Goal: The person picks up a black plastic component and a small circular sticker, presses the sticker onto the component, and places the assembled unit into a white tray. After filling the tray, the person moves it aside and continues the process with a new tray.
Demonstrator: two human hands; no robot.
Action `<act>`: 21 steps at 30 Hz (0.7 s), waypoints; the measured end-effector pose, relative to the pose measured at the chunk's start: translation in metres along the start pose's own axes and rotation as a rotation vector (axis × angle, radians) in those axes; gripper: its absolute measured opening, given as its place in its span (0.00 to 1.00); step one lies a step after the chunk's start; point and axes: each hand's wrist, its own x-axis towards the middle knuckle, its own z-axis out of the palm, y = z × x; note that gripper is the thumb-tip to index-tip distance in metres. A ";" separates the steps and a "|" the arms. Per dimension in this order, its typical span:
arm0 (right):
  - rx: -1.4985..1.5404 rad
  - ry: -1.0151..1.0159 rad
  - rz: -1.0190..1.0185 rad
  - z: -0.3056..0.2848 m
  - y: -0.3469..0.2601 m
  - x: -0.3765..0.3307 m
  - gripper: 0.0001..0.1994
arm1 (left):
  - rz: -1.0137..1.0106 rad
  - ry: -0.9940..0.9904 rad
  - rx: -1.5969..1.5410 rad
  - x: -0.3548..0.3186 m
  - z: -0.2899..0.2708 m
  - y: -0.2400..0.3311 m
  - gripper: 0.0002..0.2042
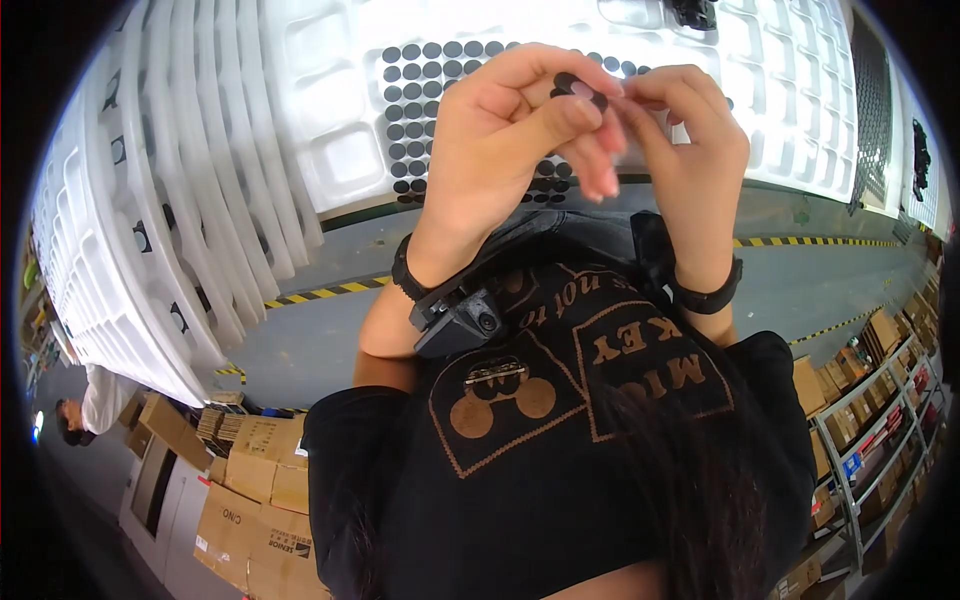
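Note:
Several small round black discs [568,84] are held between the thumb and fingers of my left hand [490,135], with its palm turned partly up. One of them looks paler on its face. Close beside them, the thumb and fingers of my right hand [695,130] are pinched together near the left fingertips. Whatever the right fingers hold is too small to make out. Beneath both hands, rows of black discs [411,110] lie on a white surface; my hands hide part of the rows. A white moulded tray [335,110] with square hollows lies to their left.
White moulded trays [235,185] stand on edge at the left. At the top right lies a dark object [692,12]. Cardboard boxes [258,530] are stacked at lower left, near another person [98,405]. A metal rack [862,490] with boxes stands at lower right.

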 end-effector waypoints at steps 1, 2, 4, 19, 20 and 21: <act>-0.020 -0.018 0.018 0.000 -0.001 0.001 0.07 | 0.005 -0.023 0.002 -0.001 -0.001 0.001 0.12; -0.040 -0.034 0.034 0.000 -0.001 0.003 0.07 | 0.011 -0.046 0.005 0.000 -0.002 0.001 0.12; -0.010 -0.068 0.061 -0.001 -0.001 0.006 0.06 | -0.001 0.004 0.005 0.001 0.002 0.001 0.11; 0.549 -0.150 0.026 -0.020 -0.017 0.002 0.02 | -0.074 0.079 0.191 -0.005 0.014 0.006 0.09; 0.555 -0.157 0.031 -0.020 -0.016 0.001 0.02 | -0.076 0.075 0.189 -0.006 0.014 0.006 0.09; 0.561 -0.163 0.038 -0.020 -0.016 0.000 0.02 | -0.079 0.071 0.186 -0.006 0.014 0.005 0.09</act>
